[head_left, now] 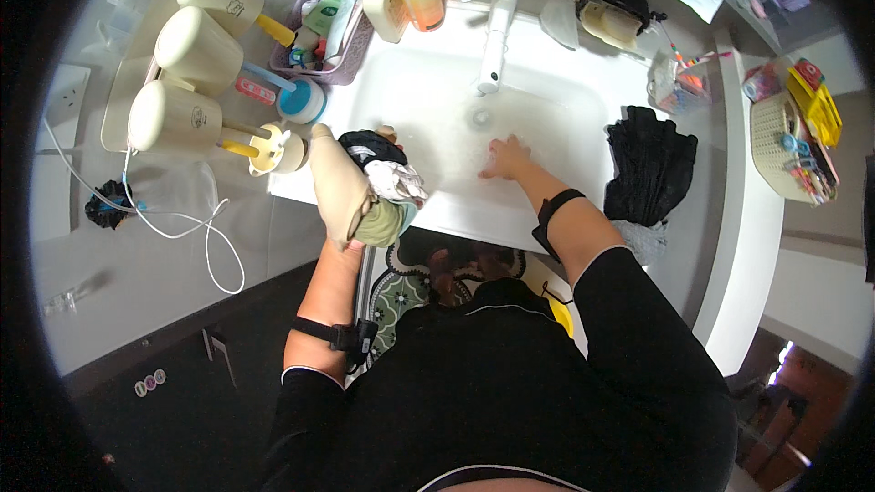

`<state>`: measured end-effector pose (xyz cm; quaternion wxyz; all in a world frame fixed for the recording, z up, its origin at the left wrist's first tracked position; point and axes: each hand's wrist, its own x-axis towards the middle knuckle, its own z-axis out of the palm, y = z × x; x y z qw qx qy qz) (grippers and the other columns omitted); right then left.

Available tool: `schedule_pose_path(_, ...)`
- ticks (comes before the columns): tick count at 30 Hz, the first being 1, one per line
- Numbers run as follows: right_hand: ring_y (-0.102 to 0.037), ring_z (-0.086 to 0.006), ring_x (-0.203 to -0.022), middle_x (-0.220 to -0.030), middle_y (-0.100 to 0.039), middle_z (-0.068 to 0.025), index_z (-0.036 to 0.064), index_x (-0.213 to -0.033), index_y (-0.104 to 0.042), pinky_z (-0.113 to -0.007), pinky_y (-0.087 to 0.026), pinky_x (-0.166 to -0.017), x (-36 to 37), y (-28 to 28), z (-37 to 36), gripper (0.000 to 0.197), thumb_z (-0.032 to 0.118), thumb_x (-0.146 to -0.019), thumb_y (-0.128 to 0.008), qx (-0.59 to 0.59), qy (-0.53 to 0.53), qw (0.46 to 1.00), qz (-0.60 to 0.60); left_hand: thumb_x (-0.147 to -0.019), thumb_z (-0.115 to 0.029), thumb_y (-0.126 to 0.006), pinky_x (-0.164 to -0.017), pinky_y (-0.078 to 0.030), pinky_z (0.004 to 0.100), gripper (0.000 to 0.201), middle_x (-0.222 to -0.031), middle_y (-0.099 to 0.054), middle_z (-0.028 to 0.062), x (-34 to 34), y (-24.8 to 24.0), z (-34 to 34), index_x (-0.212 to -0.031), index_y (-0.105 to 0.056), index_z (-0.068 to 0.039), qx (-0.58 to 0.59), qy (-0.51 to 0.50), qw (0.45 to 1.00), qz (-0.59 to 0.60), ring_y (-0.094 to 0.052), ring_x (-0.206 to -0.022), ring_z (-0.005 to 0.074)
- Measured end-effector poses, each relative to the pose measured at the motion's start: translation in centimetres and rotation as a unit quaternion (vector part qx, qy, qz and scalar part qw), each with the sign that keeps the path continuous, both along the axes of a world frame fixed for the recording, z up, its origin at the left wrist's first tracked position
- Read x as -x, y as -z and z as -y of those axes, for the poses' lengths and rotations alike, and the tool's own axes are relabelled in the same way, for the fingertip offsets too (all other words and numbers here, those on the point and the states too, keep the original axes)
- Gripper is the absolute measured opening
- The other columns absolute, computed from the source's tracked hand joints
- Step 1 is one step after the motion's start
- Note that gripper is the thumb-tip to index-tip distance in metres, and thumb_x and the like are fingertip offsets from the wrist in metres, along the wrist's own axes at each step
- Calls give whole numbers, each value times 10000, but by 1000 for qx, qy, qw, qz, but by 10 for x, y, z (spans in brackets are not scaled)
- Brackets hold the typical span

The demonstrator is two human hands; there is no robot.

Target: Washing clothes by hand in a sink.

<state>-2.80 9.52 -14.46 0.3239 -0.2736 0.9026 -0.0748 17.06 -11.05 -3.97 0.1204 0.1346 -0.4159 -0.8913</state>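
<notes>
A bundle of small cloth garments in beige, black, white and olive green [383, 222] hangs over the sink's left front rim. My left hand [354, 244] carries it; the beige cloth [339, 173] covers most of that hand, and the fingers are hidden beneath. My right hand [505, 158] reaches down into the white sink [583, 82], fingers apart and nothing in them. Cloudy, pale water appears to lie in the basin around it. Beyond the fingertips is the round drain [480, 116], under the white tap [494, 46].
Black cloth [649, 164] lies on the right rim, above grey cloth [643, 241]. Behind the sink stand a yellow-topped pump bottle [386, 9], a clear orange bottle [422, 0] and a purple basket [351, 59]. Cream cups [196, 50] hang left, above a loose white cable [211, 228].
</notes>
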Motion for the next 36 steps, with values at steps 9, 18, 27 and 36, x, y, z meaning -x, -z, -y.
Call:
schedule_pose_path(9,-589,-201,-757,-907,-576,-129,31,-1083,-501,-297,-494,-645,2,-25,-11,446,97,-671,-661,317,283,818,388,-917,-271,-402,-930,-395,374,413,-1191,-486,128,14,19,-22,-1245,-385,-21,-93,-3,995,-20,-488,-1071,240)
schedule_pose_path(18,-529,-135,-619,-767,-548,-56,45,-999,-528,-250,-433,-503,2,-93,1,231,174,-809,-552,485,314,696,426,-886,-310,-434,-800,-485,391,307,-989,-599,116,30,2,-60,-1057,-536,-75,-297,-46,954,18,-591,-903,249)
schedule_pose_path(27,-473,-143,-465,-596,-494,-24,70,-815,-544,-276,-418,-432,21,-76,-10,238,303,-849,-514,476,409,706,329,-880,-320,-407,-820,-484,386,360,-1011,-595,125,38,-14,-73,-1099,-516,-55,-294,5,955,35,-593,-916,254)
schedule_pose_path(36,-572,-215,-849,-907,-562,-102,32,-1110,-407,-361,-464,-754,-4,-166,3,323,47,-792,-458,641,259,577,435,-826,-395,-440,-911,-431,429,527,-1149,-546,154,39,19,-65,-1215,-452,-39,-243,44,965,88,-545,-1036,296)
